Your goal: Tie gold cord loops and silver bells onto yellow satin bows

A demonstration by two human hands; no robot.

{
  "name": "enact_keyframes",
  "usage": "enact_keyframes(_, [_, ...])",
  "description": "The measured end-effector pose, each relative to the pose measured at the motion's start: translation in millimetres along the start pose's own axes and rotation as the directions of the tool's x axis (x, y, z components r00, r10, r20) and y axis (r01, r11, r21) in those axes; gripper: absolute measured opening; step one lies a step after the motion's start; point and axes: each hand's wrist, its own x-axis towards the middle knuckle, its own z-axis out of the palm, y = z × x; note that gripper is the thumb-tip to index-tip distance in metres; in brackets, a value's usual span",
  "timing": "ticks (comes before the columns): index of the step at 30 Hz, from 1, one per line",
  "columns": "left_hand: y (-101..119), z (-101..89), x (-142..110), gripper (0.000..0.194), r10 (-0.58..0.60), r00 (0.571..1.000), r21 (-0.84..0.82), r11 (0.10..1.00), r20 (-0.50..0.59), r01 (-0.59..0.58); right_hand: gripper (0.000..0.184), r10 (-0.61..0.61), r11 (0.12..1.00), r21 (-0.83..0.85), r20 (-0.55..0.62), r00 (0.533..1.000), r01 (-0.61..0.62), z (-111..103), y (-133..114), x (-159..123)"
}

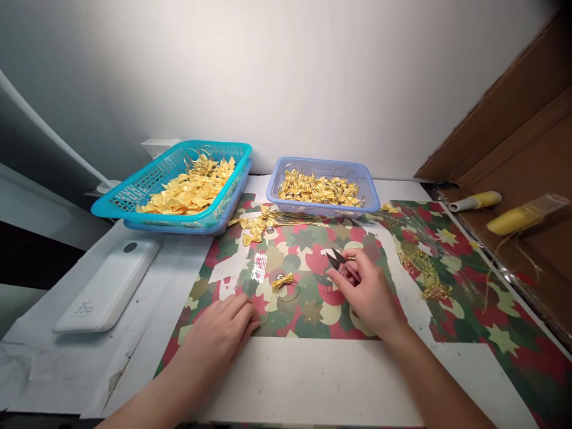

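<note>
On the patterned mat lies a small gold ribbon bow (282, 282) with a round silvery piece, possibly a bell, and a looped thin gold cord (291, 298). My left hand (230, 325) rests at the mat's front left, its fingers curled together at a fine end of cord below the bow. The thumb is mostly hidden, and the grip shows only in part. To the bow's right, my right hand (364, 292) is closed around thread snips (351, 273). Their dark blades stand apart and point up and left, away from the bow.
Behind are more gold bows (254, 229) with cords. A turquoise basket (129, 199) and a lilac basket (322, 210) hold many bows. A white power bank (107, 286) lies left. Gold scraps (426, 274) and a yellow thread spool (513, 220) are right, beside a cardboard wall (513, 107).
</note>
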Motion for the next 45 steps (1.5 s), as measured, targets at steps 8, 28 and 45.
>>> enact_keyframes(8, [-17.2,-51.3,32.8,0.025,0.047,0.993,-0.181,0.983,0.103,-0.028,0.032,-0.213,0.95,-0.146,0.347,0.914,0.276,-0.4,-21.9,-6.1])
enact_keyframes(28, [-3.8,-120.6,116.2,0.01,0.246,0.942,-0.056,0.969,0.226,-0.24,0.025,-0.316,0.797,-0.368,0.421,0.85,0.478,1.0,-65.7,32.1])
enact_keyframes(45, [2.0,-112.6,131.9,0.013,0.254,0.959,-0.215,0.951,0.129,-0.223,0.038,-0.277,0.956,-0.057,0.138,0.951,0.287,-10.3,-42.9,34.0])
